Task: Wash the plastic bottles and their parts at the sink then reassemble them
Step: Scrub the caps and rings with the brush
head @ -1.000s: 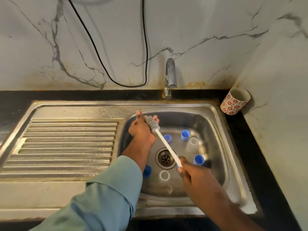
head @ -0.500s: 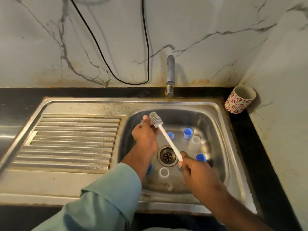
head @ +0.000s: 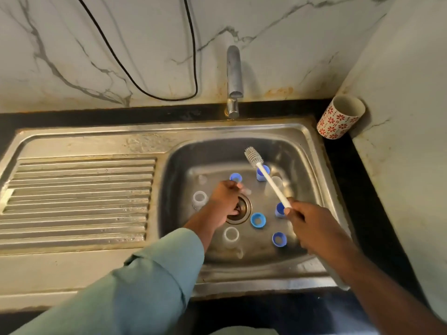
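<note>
**Brush raised over a basin of bottle parts**

A person's right hand (head: 306,220) gripped the lower end of a white bottle brush (head: 269,181), fingers curled round the handle, at the right side of a steel sink (head: 312,165). The brush's long axis ran on a slant from that hand up and to the left, its bristled head (head: 251,155) pointing toward the back wall of the basin and held clear above the parts below. The left hand (head: 226,199), reaching in from a pale green sleeve (head: 154,286), was low in the basin just over the drain (head: 243,209), its fingers curled round something small and pale; blur hid what it was.

Loose parts stood about the basin floor. Blue caps lay at the back (head: 235,177), under the brush shaft (head: 263,172), beside the right hand (head: 280,210), just right of the drain (head: 258,220) and nearer the front (head: 279,238). Clear plastic pieces stood to the left of the left hand (head: 200,199), at the front of the basin (head: 231,234) and behind the brush handle (head: 275,183).

The tap (head: 234,78) rose at the back centre of the basin. A ridged drainboard (head: 77,194) lay to the left. A cup with red flowers (head: 339,117) leaned in the right corner of the dark counter, and a black cable (head: 135,76) looped down the marble wall.
</note>
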A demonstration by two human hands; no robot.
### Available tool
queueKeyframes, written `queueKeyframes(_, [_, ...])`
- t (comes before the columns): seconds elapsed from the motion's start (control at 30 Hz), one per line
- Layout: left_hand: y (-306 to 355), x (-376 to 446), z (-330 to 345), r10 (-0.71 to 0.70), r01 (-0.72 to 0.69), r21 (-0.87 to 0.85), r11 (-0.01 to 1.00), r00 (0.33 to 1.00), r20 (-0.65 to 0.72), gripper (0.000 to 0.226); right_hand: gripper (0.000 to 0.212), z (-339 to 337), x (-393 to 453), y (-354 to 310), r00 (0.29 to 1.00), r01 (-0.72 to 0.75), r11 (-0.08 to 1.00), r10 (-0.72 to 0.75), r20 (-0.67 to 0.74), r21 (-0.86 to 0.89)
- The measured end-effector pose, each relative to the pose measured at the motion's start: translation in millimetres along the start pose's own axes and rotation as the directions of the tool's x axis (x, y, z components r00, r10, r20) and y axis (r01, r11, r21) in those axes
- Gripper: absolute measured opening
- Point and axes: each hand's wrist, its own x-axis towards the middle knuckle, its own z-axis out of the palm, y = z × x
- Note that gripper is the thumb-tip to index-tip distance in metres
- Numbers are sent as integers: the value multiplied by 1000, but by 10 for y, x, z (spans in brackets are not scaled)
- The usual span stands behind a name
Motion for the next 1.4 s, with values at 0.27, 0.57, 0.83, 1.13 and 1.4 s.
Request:
queueKeyframes(0.27, [-451, 491, 524, 50, -162, 596, 786, 979, 199, 17, 36, -68, 74, 306, 998, -63, 997, 63, -13, 34])
queueKeyframes(0.57, [-676, 461, 672, -15, -327, 933, 150, 943, 333, 30, 35, -150, 248, 448, 993, -118, 989, 118, 7, 92])
queueKeyframes(0.83, [-888, 262, 754, -174, -491, 762, -422, 869, 464, 26, 33, -75, 225, 514, 994, -109, 988, 108, 9, 110])
queueKeyframes(1.13, [-870, 119, 716, -64, -443, 892, -96, 897, 438, 28, 29, 16, 137, 506, 996, -88, 993, 89, -13, 75])
queueKeyframes(1.4, [-132, 53, 56, -73, 77, -181, 980, 997, 32, 12, 36, 1, -22, 303, 998, 32, 999, -33, 48, 31])
